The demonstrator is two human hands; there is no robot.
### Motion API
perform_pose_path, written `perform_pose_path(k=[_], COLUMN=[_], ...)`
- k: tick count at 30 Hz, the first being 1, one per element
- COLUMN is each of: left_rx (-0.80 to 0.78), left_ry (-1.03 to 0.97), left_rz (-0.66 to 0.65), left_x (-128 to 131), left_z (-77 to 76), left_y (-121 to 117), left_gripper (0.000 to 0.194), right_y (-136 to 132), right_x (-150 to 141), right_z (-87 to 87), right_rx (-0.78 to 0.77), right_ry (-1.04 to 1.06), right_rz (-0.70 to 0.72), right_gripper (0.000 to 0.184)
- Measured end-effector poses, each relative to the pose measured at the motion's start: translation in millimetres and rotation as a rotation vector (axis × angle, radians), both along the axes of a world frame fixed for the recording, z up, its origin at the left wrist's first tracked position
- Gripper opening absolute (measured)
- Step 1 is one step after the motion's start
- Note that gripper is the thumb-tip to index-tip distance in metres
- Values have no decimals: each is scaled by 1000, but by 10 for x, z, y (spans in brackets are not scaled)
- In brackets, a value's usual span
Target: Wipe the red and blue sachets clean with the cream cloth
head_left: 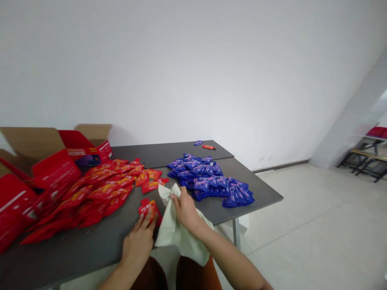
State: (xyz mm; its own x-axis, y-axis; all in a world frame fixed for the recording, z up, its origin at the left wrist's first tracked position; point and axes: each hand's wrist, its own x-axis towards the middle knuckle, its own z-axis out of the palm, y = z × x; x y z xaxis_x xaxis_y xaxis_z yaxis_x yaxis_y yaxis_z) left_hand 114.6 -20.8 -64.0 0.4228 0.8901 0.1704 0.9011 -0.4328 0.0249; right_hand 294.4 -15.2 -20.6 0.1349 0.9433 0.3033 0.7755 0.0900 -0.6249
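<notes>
My left hand (139, 240) pinches a small red sachet (147, 209) at the near edge of the dark grey table (84, 245). My right hand (185, 210) is closed on the top edge of a pale cloth bag (177, 237) that hangs over the table's edge toward my lap. A large heap of red sachets (99, 191) lies just left of my hands. A heap of blue sachets (208, 180) lies to the right of them.
Open red cartons (57, 171) and a brown cardboard box (27, 145) stand at the table's left. One blue and one red sachet (208, 147) lie at the far edge. A white wall is behind; tiled floor and benches (367, 161) are at the right.
</notes>
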Motion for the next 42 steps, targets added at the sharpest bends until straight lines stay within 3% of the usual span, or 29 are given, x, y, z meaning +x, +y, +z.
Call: perform_pose_path(k=[4, 9, 13, 18, 21, 24, 29, 32, 34, 38, 42], left_rx=[-214, -226, -186, -165, -138, -113, -101, -100, -81, -117, -477], left_ry=[60, 50, -12, -21, -29, -68, -87, -118, -177, -446, -1045], left_rz=[-36, -219, -304, -195, -114, -91, 64, 164, 211, 202, 50], left_x=[-13, -141, -259, -227, -155, -72, 98, 96, 2, -290, -399], left_z=[208, 337, 345, 451, 504, 458, 261, 219, 238, 272, 126], left_y=[62, 2, -58, -13, -11, -57, -40, 67, 155, 318, 385], left_gripper=[44, 40, 41, 38, 30, 37, 39, 36, 35, 18, 13], right_y=[237, 397, 612, 840, 659, 391, 239, 219, 175, 75, 112], right_x=[-159, -407, -417, -400, -331, -187, 67, 115, 86, -121, -438], right_z=[58, -284, -406, -347, -350, -383, -417, -405, -382, -312, -257], right_rx=[208, 181, 148, 109, 137, 172, 197, 197, 205, 217, 164], right_ry=[-51, -469, -646, -650, -629, -582, -463, -380, -332, -317, -503], right_rz=[256, 605, 566, 525, 614, 658, 613, 568, 580, 795, 812], right_gripper=[20, 37, 42, 34, 23, 17, 16, 21, 24, 25, 25])
